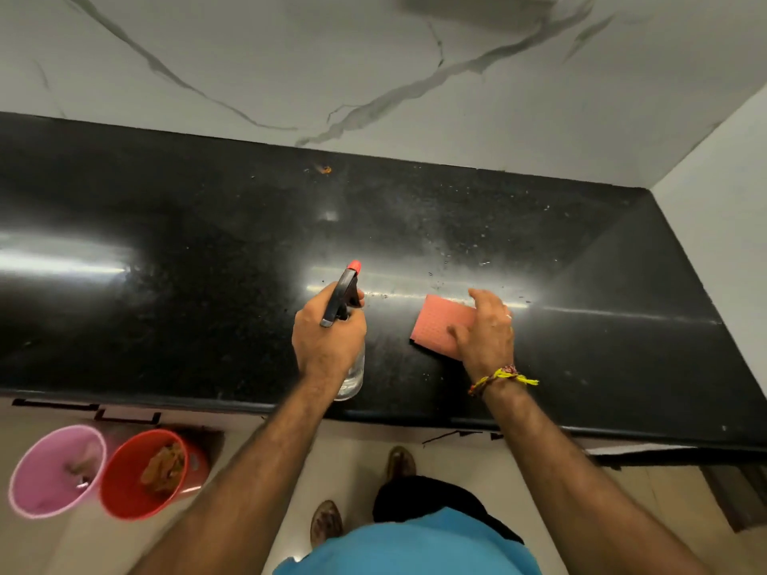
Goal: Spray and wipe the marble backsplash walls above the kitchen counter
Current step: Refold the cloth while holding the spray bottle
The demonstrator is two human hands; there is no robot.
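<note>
The marble backsplash [373, 68] fills the top of the head view: a smooth, pale grey-white slab crossed by thin dark veins that branch and wander, meeting the black counter [166, 209] along a straight seam. At the far right it turns a corner into a plain white side wall [722, 193], which closes off the counter's right end.

The left hand [328, 334] grips a spray bottle [348, 325] round its neck, fingers curled at the black trigger head, the red nozzle pointing toward the backsplash; the clear, round body hangs below the hand near the counter's front edge. The right hand [485, 329] presses on a pink cleaning cloth [440, 325], fingers bent over its far right edge and thumb laid on top; whether they pinch it I cannot tell. The cloth is a folded rectangle with a fine waffle texture, lying flat on the counter just right of the bottle. A yellow thread bracelet [504, 377] circles the right wrist.

The counter is polished, speckled black stone with bright glare streaks, scattered crumbs and a small orange scrap [326, 170] near the seam. Its surface stretches wide to the left. Below the rounded front edge, on the pale tiled floor, a pink bucket [54, 471] and a red bucket [145, 471] stand touching.
</note>
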